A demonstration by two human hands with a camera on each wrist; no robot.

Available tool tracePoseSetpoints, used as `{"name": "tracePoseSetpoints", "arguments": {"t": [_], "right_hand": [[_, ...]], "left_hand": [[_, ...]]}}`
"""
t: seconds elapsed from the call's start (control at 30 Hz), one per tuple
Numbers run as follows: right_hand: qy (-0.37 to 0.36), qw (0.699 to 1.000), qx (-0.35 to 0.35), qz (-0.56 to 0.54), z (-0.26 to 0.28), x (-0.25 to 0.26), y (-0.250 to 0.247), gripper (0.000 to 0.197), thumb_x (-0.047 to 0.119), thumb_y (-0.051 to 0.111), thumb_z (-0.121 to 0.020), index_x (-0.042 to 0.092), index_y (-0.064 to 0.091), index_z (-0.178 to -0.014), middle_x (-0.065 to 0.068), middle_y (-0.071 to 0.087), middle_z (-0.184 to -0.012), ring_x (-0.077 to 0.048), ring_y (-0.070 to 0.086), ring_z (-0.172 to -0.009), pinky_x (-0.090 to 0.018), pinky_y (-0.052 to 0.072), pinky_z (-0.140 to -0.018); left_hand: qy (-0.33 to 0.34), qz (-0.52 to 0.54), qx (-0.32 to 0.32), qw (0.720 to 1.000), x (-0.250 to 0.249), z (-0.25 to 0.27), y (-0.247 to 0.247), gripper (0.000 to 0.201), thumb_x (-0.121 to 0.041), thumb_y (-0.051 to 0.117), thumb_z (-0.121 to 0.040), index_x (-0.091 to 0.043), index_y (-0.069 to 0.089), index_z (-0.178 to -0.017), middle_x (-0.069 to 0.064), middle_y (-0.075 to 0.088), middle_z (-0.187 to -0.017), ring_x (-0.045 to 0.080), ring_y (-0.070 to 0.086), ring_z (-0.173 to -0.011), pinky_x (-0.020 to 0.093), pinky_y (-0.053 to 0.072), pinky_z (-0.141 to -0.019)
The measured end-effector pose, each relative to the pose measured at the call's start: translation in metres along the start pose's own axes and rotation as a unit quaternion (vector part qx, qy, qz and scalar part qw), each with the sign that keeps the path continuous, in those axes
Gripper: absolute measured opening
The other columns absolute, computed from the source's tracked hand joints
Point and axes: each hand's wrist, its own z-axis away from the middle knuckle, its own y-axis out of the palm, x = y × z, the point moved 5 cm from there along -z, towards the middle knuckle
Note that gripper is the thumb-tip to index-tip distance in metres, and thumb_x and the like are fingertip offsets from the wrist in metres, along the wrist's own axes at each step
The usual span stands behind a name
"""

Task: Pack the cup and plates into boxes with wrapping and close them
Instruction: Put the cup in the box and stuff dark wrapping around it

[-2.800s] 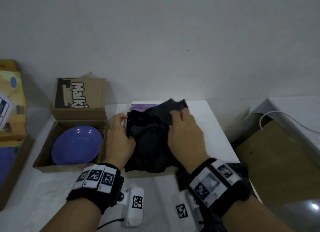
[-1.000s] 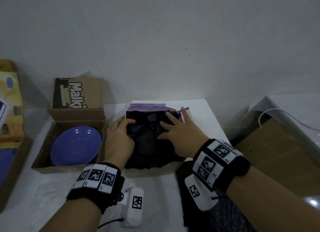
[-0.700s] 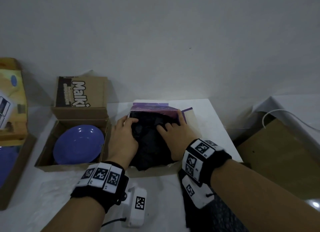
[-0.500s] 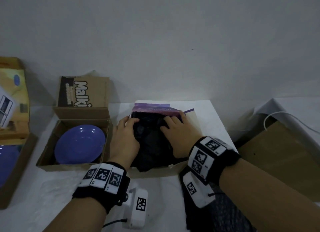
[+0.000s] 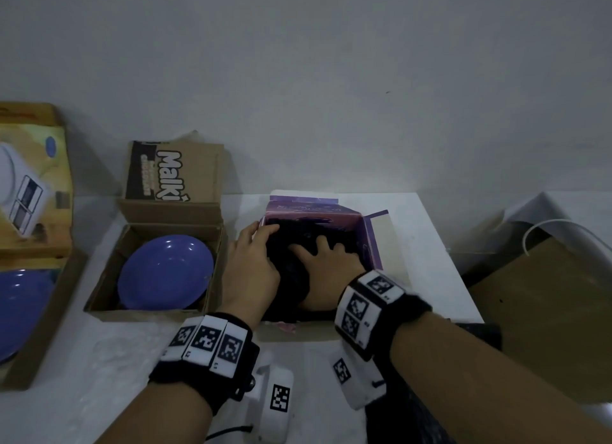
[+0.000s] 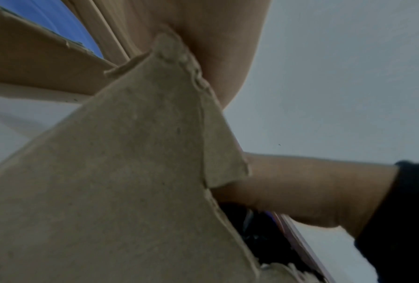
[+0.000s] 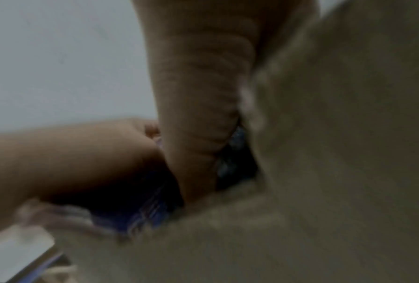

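Left hand: my left hand (image 5: 251,265) lies on the black wrapping (image 5: 287,267), fingers relaxed, gripping nothing I can see.
Right hand: my right hand (image 5: 326,275) presses flat on it, fingers spread.
Wrapping: inside the purple box (image 5: 370,241) on the counter (image 5: 427,255).
Plate: blue plate (image 5: 165,271) in the cardboard box (image 5: 109,278) beside it.

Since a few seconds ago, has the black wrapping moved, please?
Yes. The black wrapping has gone down: it stood bunched above the purple box rim, and now both hands press it inside, below the rim.
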Motion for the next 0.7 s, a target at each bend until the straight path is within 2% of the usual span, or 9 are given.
{"name": "tracePoseSetpoints", "arguments": {"t": [0.07,0.13,0.2,0.27,0.37,0.43,0.5,0.57,0.7], "right_hand": [[-0.011,1.0,-0.01,-0.006,-0.003,-0.002,-0.014,0.098,0.071,0.064,-0.064,0.039,0.013,-0.142,-0.012,0.02,-0.143,-0.038,0.032,-0.126,-0.054,0.034,-0.099],[-0.043,0.998,-0.044,0.005,-0.006,0.006,-0.021,0.092,0.067,0.064,-0.065,0.038,0.02,-0.14,-0.01,0.02,-0.142,-0.035,0.026,-0.128,-0.057,0.032,-0.099],[-0.058,0.998,-0.009,0.017,-0.009,0.014,-0.012,0.082,0.056,0.064,-0.072,0.037,0.023,-0.14,-0.009,0.02,-0.143,-0.033,0.023,-0.13,-0.059,0.031,-0.099],[-0.062,0.998,0.024,0.021,-0.012,0.016,-0.004,0.08,0.051,0.064,-0.075,0.036,0.021,-0.141,-0.01,0.023,-0.144,-0.033,0.023,-0.132,-0.06,0.03,-0.101],[-0.085,0.993,0.074,-0.043,-0.008,0.007,-0.014,0.095,0.05,0.07,-0.071,0.04,0.012,-0.145,-0.009,0.022,-0.147,-0.031,0.023,-0.135,-0.055,0.028,-0.105],[-0.091,0.986,0.119,-0.076,-0.001,-0.005,-0.028,0.112,0.041,0.079,-0.066,0.043,0.0,-0.146,-0.008,0.017,-0.15,-0.03,0.02,-0.138,-0.051,0.031,-0.108],[-0.08,0.984,0.154,-0.033,0.004,-0.017,-0.035,0.123,0.032,0.082,-0.066,0.042,-0.01,-0.146,-0.009,0.011,-0.153,-0.033,0.018,-0.14,-0.05,0.033,-0.109],[-0.059,0.981,0.183,0.003,0.006,-0.022,-0.028,0.123,0.026,0.08,-0.071,0.038,-0.015,-0.147,-0.014,0.007,-0.153,-0.039,0.022,-0.139,-0.051,0.035,-0.107],[-0.04,0.994,0.097,0.012,0.004,-0.015,-0.013,0.107,0.02,0.072,-0.078,0.032,-0.006,-0.15,-0.02,0.015,-0.149,-0.037,0.033,-0.13,-0.048,0.041,-0.099]], "left_hand": [[0.005,0.001,-0.006,1.0,0.0,0.0,0.0,0.057,0.003,0.046,-0.083,-0.026,0.05,-0.132,0.001,0.043,-0.142,0.027,0.041,-0.12,0.037,0.034,-0.102],[0.004,-0.002,-0.005,1.0,0.0,-0.001,0.001,0.055,0.002,0.045,-0.085,-0.025,0.049,-0.133,0.002,0.043,-0.142,0.028,0.041,-0.12,0.037,0.033,-0.103],[0.008,-0.006,-0.002,1.0,-0.001,0.0,0.001,0.056,0.002,0.045,-0.085,-0.025,0.048,-0.134,0.002,0.042,-0.142,0.028,0.041,-0.12,0.036,0.033,-0.101],[0.015,-0.013,0.0,1.0,-0.001,0.0,0.0,0.057,0.002,0.045,-0.085,-0.025,0.046,-0.135,0.001,0.04,-0.144,0.027,0.039,-0.121,0.035,0.033,-0.101],[0.017,-0.025,0.008,1.0,-0.002,0.0,-0.001,0.056,0.001,0.045,-0.086,-0.023,0.045,-0.137,0.002,0.037,-0.146,0.027,0.038,-0.122,0.034,0.032,-0.101],[0.013,-0.024,0.007,1.0,-0.001,0.0,0.001,0.055,0.0,0.044,-0.088,-0.022,0.044,-0.138,0.003,0.037,-0.146,0.028,0.039,-0.123,0.035,0.032,-0.101],[0.015,-0.017,-0.002,1.0,-0.001,0.0,0.002,0.055,0.001,0.045,-0.087,-0.021,0.044,-0.138,0.006,0.039,-0.144,0.03,0.04,-0.123,0.037,0.034,-0.101],[0.015,-0.017,-0.005,1.0,0.0,-0.001,0.004,0.056,0.001,0.045,-0.087,-0.021,0.044,-0.138,0.006,0.04,-0.144,0.03,0.041,-0.122,0.037,0.034,-0.101],[0.017,-0.027,-0.004,0.999,-0.001,-0.002,0.003,0.056,-0.002,0.045,-0.088,-0.023,0.042,-0.139,0.004,0.038,-0.145,0.028,0.039,-0.123,0.035,0.033,-0.102]]}}
